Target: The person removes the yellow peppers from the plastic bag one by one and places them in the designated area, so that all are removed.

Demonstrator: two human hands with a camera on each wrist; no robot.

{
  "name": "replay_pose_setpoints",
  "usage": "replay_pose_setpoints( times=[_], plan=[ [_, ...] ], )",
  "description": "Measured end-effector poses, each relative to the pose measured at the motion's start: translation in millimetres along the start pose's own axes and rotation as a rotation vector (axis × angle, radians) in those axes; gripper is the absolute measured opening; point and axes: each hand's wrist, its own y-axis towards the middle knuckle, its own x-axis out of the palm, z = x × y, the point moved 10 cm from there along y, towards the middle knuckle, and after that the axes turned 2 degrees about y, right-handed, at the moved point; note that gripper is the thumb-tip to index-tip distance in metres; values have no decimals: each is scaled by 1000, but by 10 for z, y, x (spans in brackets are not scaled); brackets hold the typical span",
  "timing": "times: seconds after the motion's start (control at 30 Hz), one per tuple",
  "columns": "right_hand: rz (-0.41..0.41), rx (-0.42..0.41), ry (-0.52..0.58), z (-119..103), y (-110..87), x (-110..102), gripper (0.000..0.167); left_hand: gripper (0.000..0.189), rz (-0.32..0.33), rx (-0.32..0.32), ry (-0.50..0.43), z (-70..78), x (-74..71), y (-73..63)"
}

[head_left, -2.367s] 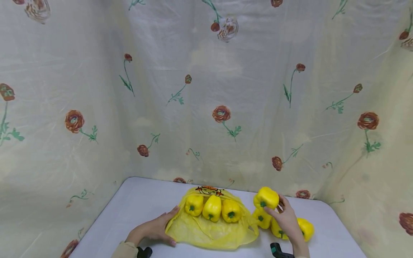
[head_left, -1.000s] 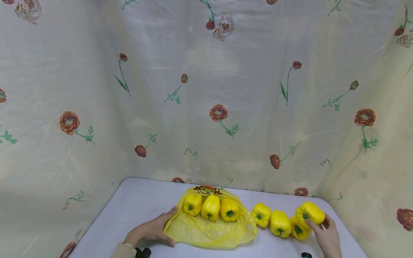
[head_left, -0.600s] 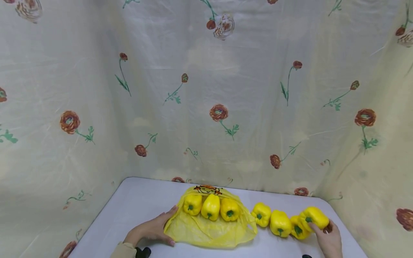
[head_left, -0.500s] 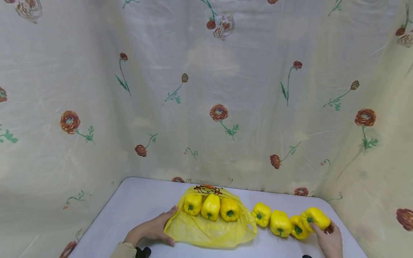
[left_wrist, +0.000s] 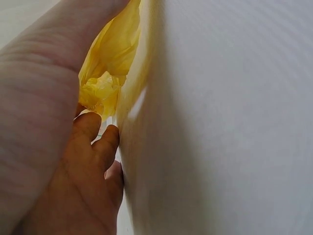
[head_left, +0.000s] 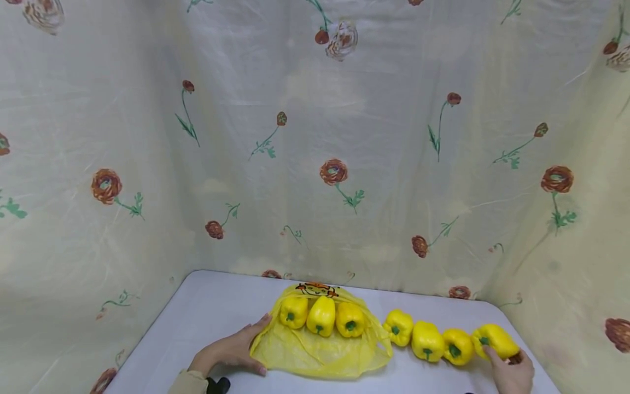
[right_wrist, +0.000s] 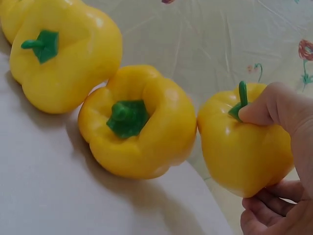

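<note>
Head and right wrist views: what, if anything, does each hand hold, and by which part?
The right hand grips the rightmost yellow pepper, thumb at its stem, fingers opposite. The left hand touches the bag at its left edge; no grip shows.

A white table (head_left: 216, 306) bears a yellow bag (head_left: 315, 355) and peppers (head_left: 427, 339).

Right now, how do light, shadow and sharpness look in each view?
Head: soft light, pale sheen on the curtain. Left wrist: a broad, soft shadow down the table, left hand darker toward its fingers, the bag lacking crisp detail. Right wrist: small highlights on the peppers, soft shadows on the table beside them; the curtain behind looks softer.
</note>
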Motion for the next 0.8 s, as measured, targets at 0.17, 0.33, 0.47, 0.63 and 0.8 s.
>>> replay_pose_setpoints(
  times=[0.17,0.33,0.47,0.63,0.8],
  plan=[
    [57,-11,33,79,7,-70,91,123,-1,10,-5,14,-5,5],
    [48,31,43,203,28,-76,96,124,-3,-4,-11,0,13,13],
    [38,98,27,314,51,-61,102,124,1,5,-3,2,12,9],
    [76,163,2,398,54,-82,98,124,8,22,24,13,3,1],
    [114,212,-86,449,32,-119,95,124,5,16,24,14,8,-2]
  ],
)
